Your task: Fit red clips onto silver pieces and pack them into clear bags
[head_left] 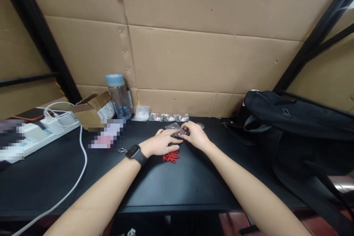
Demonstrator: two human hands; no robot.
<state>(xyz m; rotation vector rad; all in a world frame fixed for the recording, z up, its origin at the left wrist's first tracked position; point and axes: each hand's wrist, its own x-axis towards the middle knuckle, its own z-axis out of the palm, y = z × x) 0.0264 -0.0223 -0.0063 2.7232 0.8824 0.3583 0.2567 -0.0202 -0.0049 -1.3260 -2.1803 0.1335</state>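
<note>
Near the middle of the black table, my right hand pinches a small silvery round piece with a red spot, partly covered by fingers. My left hand, with a black watch at the wrist, reaches in from the other side. Its fingers are spread and touch or nearly touch the same piece. A clear plastic bag lies just behind the fingertips. Close below my left hand is a small heap of red cord loops. Another round piece shows partly behind my right hand.
Along the cardboard wall stand several bagged silvery round pieces, a clear packet, a bottle and a cardboard box. Metal rings lie left. A white cable crosses from the power strip. A black bag fills the right side.
</note>
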